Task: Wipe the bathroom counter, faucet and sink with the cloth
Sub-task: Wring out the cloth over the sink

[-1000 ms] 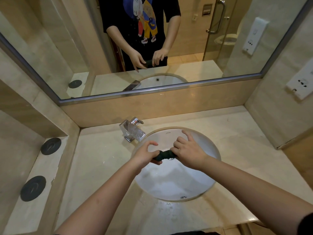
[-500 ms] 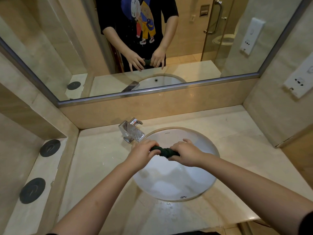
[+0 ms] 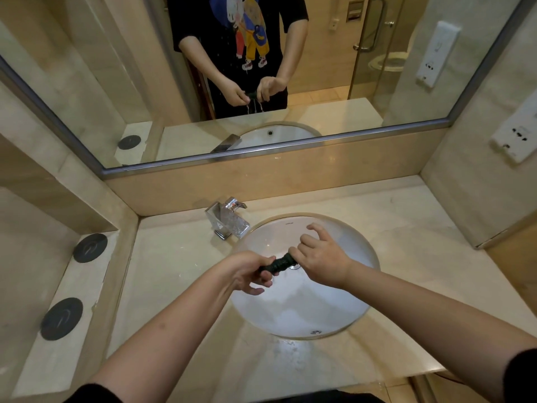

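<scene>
A dark green cloth [image 3: 277, 263] is twisted into a tight roll above the white oval sink [image 3: 343, 309]. My left hand [image 3: 247, 271] grips its left end, wrist turned down. My right hand [image 3: 319, 257] grips the right end, with two fingers lifted. In the mirror, water drips from the cloth. The chrome faucet [image 3: 228, 221] stands at the sink's back left on the beige marble counter [image 3: 174, 263].
A wall mirror [image 3: 116, 82] runs along the back. Two black round discs [image 3: 90, 248] [image 3: 62, 318] lie on a lower ledge at left. A white socket plate [image 3: 515, 141] sits on the right wall. The counter's front edge is near my body.
Both hands kept wringing the cloth over the sink. My left wrist rolled downward and my right hand's fingers lifted again, twisting the roll tighter.
</scene>
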The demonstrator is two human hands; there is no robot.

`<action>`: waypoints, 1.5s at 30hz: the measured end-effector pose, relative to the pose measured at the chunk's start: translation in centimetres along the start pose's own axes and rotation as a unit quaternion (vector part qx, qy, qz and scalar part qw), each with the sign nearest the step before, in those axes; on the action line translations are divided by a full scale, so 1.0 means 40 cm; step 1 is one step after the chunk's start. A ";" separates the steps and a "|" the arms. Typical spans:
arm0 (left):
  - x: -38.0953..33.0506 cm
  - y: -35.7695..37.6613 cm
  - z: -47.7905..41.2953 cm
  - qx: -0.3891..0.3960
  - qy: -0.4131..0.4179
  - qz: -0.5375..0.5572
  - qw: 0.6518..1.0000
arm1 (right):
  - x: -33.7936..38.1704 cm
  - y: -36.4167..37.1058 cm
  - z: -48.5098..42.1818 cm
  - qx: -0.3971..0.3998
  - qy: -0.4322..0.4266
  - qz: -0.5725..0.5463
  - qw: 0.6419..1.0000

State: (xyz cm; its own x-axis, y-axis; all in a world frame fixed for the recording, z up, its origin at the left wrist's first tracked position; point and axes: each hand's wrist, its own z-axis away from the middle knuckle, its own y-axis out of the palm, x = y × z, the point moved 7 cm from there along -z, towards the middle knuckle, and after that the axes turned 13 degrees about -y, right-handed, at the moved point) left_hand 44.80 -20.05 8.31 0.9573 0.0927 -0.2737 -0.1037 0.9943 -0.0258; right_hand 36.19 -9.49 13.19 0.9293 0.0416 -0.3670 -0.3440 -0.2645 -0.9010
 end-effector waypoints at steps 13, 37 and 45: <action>-0.087 -0.051 0.041 -0.280 0.351 -0.295 0.843 | 0.016 0.122 0.044 0.307 0.121 -0.350 0.876; -0.020 0.027 0.018 -0.168 0.149 -0.018 0.974 | 0.008 0.018 0.016 0.098 0.049 -0.071 0.991; 0.044 0.103 -0.004 0.119 -0.002 0.149 0.982 | 0.007 -0.004 0.035 0.007 0.010 -0.010 1.000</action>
State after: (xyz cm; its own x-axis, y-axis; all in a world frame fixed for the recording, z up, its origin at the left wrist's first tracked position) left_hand 46.02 -15.79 7.57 0.8947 0.3819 -0.2316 -0.3147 0.9070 0.2798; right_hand 36.33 -8.08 12.90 0.9384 0.0282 -0.3443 -0.3267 -0.2510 -0.9112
